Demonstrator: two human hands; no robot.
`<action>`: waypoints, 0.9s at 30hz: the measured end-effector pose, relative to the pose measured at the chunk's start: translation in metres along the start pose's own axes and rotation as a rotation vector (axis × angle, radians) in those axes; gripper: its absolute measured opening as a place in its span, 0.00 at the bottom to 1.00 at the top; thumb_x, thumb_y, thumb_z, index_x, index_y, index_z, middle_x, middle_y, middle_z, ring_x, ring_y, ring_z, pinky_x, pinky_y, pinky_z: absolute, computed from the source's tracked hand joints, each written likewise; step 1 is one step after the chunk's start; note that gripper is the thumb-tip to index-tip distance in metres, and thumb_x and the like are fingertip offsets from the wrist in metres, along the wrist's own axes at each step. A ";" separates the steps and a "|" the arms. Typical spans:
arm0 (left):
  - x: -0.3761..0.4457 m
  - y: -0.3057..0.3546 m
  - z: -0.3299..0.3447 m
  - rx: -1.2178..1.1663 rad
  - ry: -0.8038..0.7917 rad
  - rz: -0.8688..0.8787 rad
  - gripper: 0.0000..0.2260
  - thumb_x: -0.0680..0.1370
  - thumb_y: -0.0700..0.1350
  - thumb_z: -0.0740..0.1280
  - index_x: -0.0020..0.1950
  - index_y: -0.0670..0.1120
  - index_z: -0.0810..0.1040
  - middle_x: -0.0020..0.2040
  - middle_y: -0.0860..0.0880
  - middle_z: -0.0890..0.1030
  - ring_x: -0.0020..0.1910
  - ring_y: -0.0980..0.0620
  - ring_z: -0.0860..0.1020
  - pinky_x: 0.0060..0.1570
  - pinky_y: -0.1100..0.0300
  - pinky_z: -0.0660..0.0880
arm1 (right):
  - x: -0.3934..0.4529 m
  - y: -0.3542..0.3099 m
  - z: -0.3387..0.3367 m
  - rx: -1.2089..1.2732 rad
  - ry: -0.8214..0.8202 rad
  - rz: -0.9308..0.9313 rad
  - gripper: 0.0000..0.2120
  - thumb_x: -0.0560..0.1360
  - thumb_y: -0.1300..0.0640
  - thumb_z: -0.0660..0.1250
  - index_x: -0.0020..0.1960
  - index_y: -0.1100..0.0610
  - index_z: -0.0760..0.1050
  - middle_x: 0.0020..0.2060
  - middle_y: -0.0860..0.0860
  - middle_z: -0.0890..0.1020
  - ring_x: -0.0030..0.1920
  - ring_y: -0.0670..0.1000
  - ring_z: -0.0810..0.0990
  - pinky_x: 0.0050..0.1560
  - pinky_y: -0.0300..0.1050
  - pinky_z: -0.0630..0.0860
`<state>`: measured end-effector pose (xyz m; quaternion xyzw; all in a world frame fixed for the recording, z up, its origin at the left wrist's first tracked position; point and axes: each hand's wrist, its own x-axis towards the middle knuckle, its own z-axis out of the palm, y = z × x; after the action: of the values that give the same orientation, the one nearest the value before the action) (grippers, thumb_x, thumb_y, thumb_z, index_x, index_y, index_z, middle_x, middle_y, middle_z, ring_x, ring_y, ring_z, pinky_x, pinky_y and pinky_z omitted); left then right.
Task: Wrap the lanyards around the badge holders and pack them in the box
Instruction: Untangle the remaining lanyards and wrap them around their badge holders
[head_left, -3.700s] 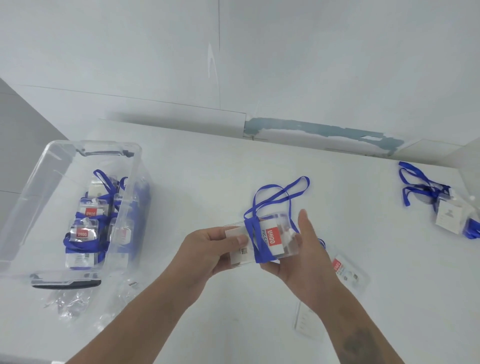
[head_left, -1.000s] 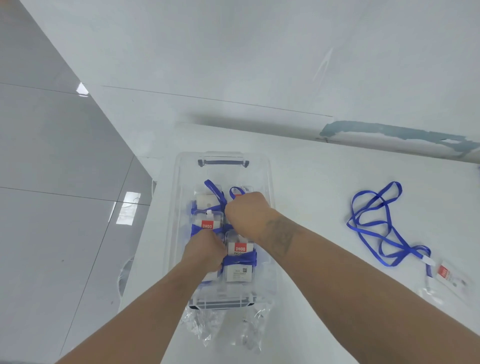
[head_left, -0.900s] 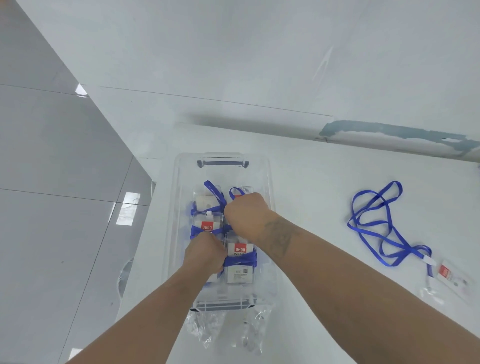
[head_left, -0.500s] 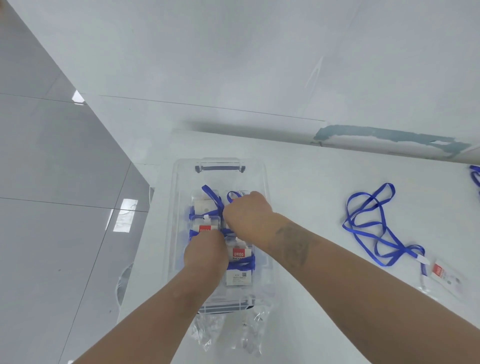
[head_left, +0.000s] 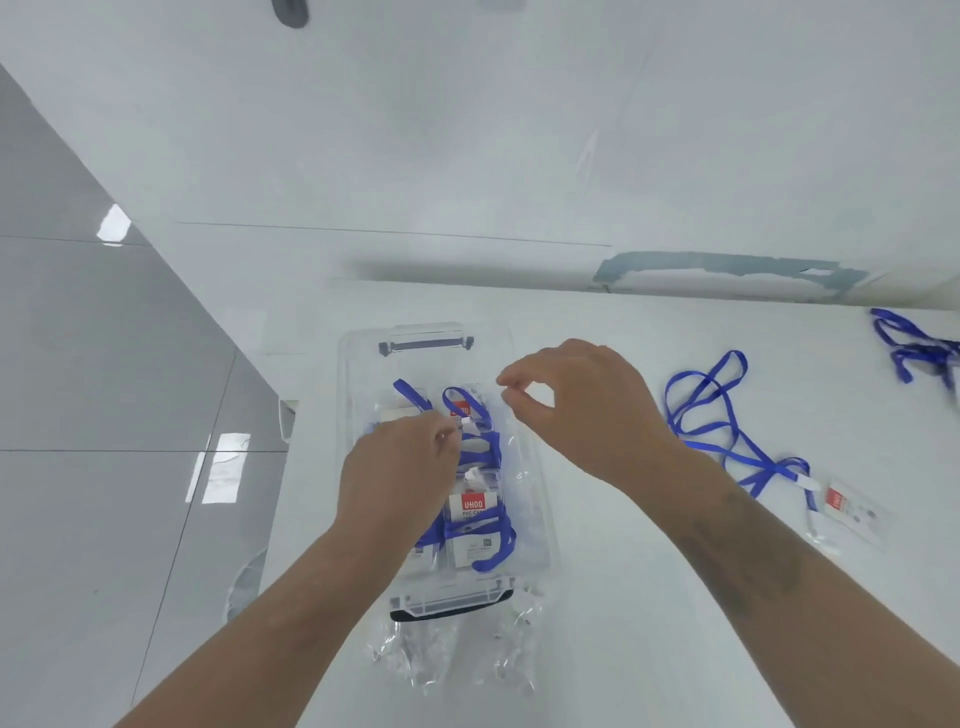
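Box: clear plastic box (head_left: 535, 499) stands on the white table (head_left: 649, 597) near its left edge; wrapped badge holders (head_left: 475, 512) lie inside in rows.
Loose lanyard: blue lanyard (head_left: 711, 415) lies unwrapped on the table right of the box, clipped to a flat badge holder (head_left: 849, 512).
Handling: I judge the holder light, stiff and slippery; the ribbon soft and easy to tangle. Best to pinch the holder by its edges and wind the ribbon with the other hand.
Left hand: left hand (head_left: 402, 478) is low in the box, fingers curled down onto the wrapped holders; whether it grips one I cannot tell.
Right hand: right hand (head_left: 582, 410) hovers above the box's right rim, thumb and forefinger nearly together, holding nothing.
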<state>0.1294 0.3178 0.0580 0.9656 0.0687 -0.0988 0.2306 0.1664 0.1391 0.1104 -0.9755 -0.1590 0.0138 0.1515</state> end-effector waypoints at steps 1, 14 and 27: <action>-0.004 0.001 -0.004 -0.058 0.038 0.037 0.11 0.82 0.51 0.58 0.51 0.52 0.80 0.47 0.54 0.83 0.46 0.52 0.79 0.46 0.58 0.77 | -0.010 0.004 -0.002 0.017 0.059 0.027 0.09 0.78 0.47 0.64 0.54 0.43 0.81 0.47 0.38 0.84 0.49 0.43 0.77 0.52 0.39 0.69; -0.032 0.037 -0.005 -0.213 0.276 0.342 0.16 0.78 0.53 0.65 0.66 0.52 0.76 0.64 0.56 0.77 0.65 0.55 0.69 0.61 0.61 0.68 | -0.103 0.063 -0.020 0.068 0.244 0.253 0.15 0.75 0.50 0.70 0.61 0.44 0.77 0.58 0.36 0.78 0.60 0.38 0.71 0.56 0.30 0.64; -0.068 0.201 0.097 -0.115 0.277 0.309 0.15 0.78 0.52 0.66 0.64 0.51 0.76 0.63 0.56 0.77 0.64 0.53 0.72 0.62 0.54 0.72 | -0.178 0.258 -0.059 0.201 0.167 0.262 0.14 0.76 0.52 0.69 0.61 0.43 0.77 0.57 0.34 0.76 0.62 0.38 0.70 0.55 0.28 0.63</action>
<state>0.0837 0.0893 0.0753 0.9542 -0.0437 0.0756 0.2862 0.0813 -0.1671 0.0854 -0.9655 -0.0151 -0.0318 0.2581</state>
